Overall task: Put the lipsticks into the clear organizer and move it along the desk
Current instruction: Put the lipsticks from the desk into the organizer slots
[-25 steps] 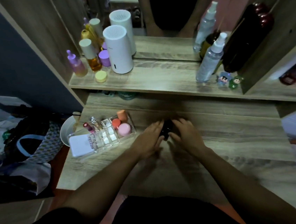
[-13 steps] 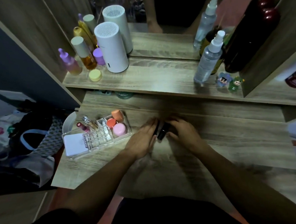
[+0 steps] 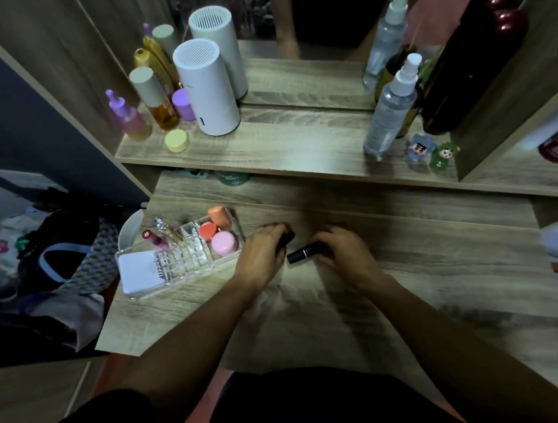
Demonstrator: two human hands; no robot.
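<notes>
Head view, left to right: at the desk's left end sits the clear organizer [image 3: 186,255], with a white compact [image 3: 139,271] in its near-left section, two slim tubes [image 3: 161,233] standing at its back, an empty grid of slots in the middle, and orange and pink sponges [image 3: 220,232] in its right compartment. Just right of that compartment, your left hand [image 3: 262,254] is curled, knuckles up, around something dark at its fingertips; it looks like a lipstick, though most of it is hidden, so you cannot be sure how firmly it is held. Between your hands a black lipstick [image 3: 304,252] lies on its side on the desk [image 3: 448,262], its near end pointing at your left hand. Your right hand [image 3: 342,251] is closed loosely over its far end, fingers bent round the barrel.

You appear to be at the gathering step: the lipsticks are in hand but not yet slotted. The next move calls for carrying one leftward, turning it upright and lowering it into a free grid slot without knocking the standing tubes. The organizer itself is not yet moved along the desk.
</notes>
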